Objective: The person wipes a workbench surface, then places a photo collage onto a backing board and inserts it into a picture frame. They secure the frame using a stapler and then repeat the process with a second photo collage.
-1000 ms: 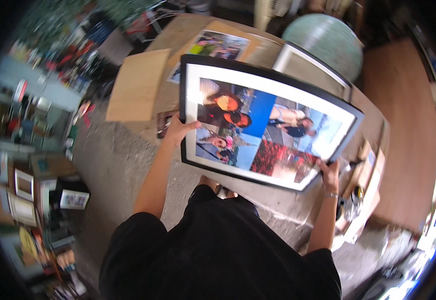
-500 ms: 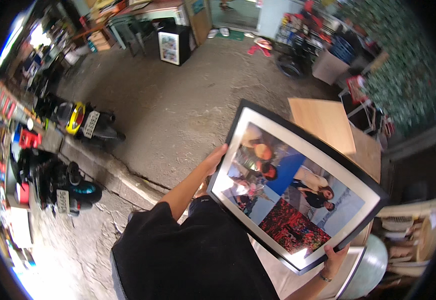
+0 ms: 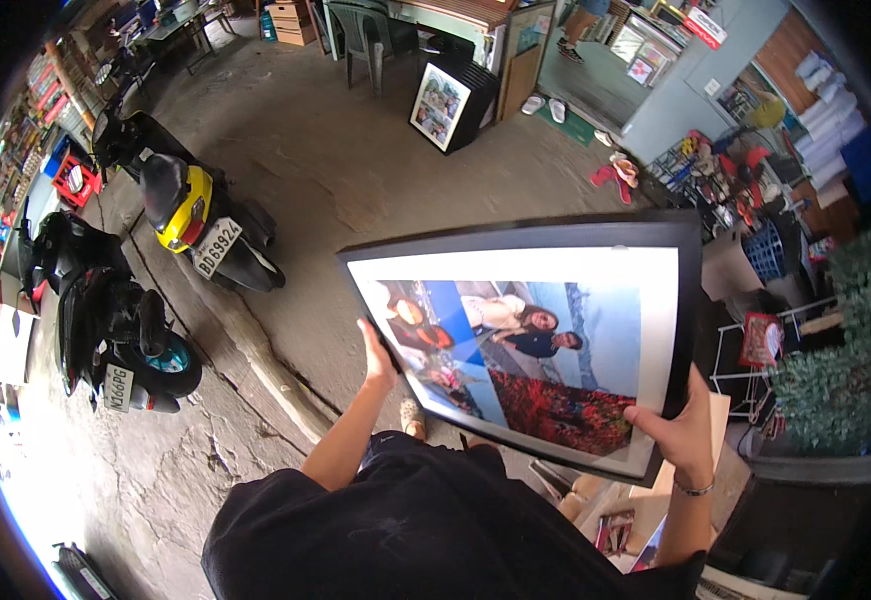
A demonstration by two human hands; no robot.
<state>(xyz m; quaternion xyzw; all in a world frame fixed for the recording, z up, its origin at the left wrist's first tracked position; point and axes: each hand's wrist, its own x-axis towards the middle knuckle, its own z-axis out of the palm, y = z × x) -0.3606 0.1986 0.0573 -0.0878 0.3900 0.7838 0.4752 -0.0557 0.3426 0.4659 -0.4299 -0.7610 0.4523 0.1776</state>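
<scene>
In front of my body I hold a picture frame with a black border, a white mat and a collage of photos behind glossy glass. My left hand supports its left edge, its fingers partly hidden by the frame. At the lower right corner my right hand is closed around the border, thumb on the front and the other fingers out of sight behind. The frame is tilted, its right side looking larger. Below it, pale wooden board shows beside my right forearm.
Two parked motor scooters, one yellow and black and one black, stand to the left. Ahead, another framed collage leans near a green plastic chair. Slippers lie by a doorway. Right: a white rack and leafy plants.
The picture frame has turned to lie more level across the view, both hands still on it. My view has swung to the right, bringing more of the doorway into sight.
</scene>
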